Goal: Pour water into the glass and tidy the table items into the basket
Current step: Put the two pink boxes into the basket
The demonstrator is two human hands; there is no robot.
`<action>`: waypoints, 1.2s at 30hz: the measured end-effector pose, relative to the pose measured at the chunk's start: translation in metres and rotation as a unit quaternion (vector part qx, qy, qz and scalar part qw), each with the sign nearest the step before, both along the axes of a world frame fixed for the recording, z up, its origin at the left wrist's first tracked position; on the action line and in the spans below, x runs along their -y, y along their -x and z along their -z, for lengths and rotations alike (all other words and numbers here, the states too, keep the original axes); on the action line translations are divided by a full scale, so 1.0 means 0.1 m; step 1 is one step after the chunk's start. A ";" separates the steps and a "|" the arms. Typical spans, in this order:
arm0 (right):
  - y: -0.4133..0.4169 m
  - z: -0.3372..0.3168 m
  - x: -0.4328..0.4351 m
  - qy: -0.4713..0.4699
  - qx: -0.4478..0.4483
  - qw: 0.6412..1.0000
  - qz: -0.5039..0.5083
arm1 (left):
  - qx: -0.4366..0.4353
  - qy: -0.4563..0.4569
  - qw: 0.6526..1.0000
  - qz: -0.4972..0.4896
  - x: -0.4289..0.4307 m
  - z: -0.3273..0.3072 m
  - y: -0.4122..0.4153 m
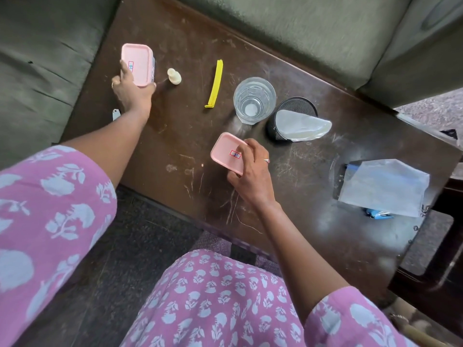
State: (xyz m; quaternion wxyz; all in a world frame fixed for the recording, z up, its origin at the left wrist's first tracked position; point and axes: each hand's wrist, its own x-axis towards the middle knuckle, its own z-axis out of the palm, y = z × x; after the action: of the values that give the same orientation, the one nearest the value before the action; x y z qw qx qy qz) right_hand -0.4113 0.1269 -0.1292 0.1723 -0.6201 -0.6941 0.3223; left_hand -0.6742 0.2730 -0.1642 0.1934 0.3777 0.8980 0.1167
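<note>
My left hand grips a pink-lidded box at the far left of the dark wooden table. Near the middle front, my right hand holds a second pink-lidded box with a small label. A clear glass with water in it stands upright behind that box. To its right is a black mesh basket with a white rounded piece leaning out of it. A yellow clip and a small cream bottle lie between the far box and the glass.
A clear plastic bag with blue trim lies at the table's right end, a small blue item beside it. Grey-green sofa cushions surround the table at the left and back. A dark rug covers the floor by my knees.
</note>
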 end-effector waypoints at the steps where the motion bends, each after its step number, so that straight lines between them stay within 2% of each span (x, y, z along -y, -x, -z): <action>1: -0.01 0.00 0.01 0.001 -0.002 1.000 0.000 | -0.011 0.006 1.000 0.002 0.01 0.00 0.00; 7: -0.07 0.00 0.06 -0.008 -0.016 1.000 0.002 | -0.017 -0.024 0.998 -0.064 0.36 0.04 -0.20; 14: -0.24 0.01 0.13 -0.026 -0.024 0.999 -0.003 | 0.025 -0.094 0.992 -0.083 1.16 0.14 -0.88; 21: -0.74 -0.05 0.41 -0.068 -0.024 0.997 -0.005 | 0.041 -0.180 0.978 -0.098 1.70 -0.06 -1.68; 27: -1.32 -0.14 0.73 -0.061 -0.024 0.998 0.012 | 0.051 -0.195 0.976 -0.085 2.11 -0.28 -2.43; 31: -1.78 -0.22 0.92 -0.085 0.007 0.995 0.049 | 0.048 -0.217 0.973 -0.067 2.23 -0.43 -2.99; 36: -2.38 -0.33 1.13 -0.079 0.046 0.979 0.184 | 0.085 -0.229 0.969 -0.023 2.36 -0.61 -3.86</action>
State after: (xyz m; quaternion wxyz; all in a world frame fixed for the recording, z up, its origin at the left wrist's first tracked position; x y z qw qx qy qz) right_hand -0.1733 0.0137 -0.0958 0.2451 -0.7355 -0.5989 0.2007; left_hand -0.2884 0.0375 -0.1028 0.1744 0.3802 0.8359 0.3555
